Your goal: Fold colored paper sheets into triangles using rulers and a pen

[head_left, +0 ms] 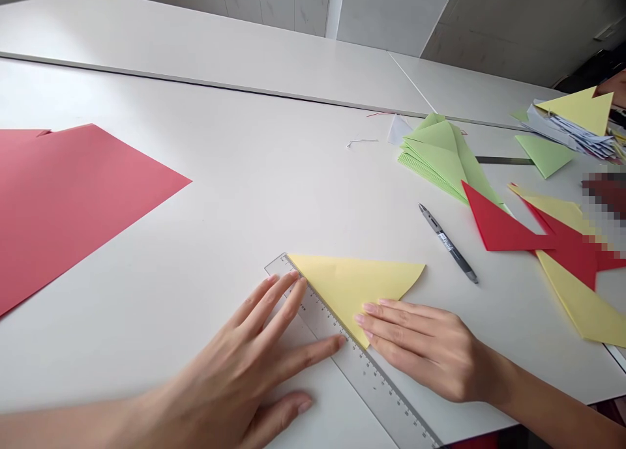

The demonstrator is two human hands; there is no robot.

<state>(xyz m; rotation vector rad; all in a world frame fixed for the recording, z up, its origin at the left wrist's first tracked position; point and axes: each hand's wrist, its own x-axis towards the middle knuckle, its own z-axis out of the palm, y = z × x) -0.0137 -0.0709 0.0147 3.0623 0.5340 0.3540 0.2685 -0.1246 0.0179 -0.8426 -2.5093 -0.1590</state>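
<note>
A clear plastic ruler point(364, 364) lies slantwise on the white table, its marked edge along one side of a folded yellow paper triangle point(352, 279). My left hand point(267, 345) spreads its fingers over the ruler, fingertips resting on it and the thumb out to the side. With fingers stretched flat, my right hand point(420, 345) presses on the lower right part of the yellow paper. A grey and black pen point(447, 242) lies to the right of the paper, apart from both hands.
Large red sheets point(83, 201) lie at the left. A stack of folded green papers point(435, 146) sits at the back right. Red folded pieces point(503, 224) and yellow folded pieces point(581, 299) overlap at the right, near a pile of white papers point(567, 133). A thin thread point(362, 141) lies mid-table.
</note>
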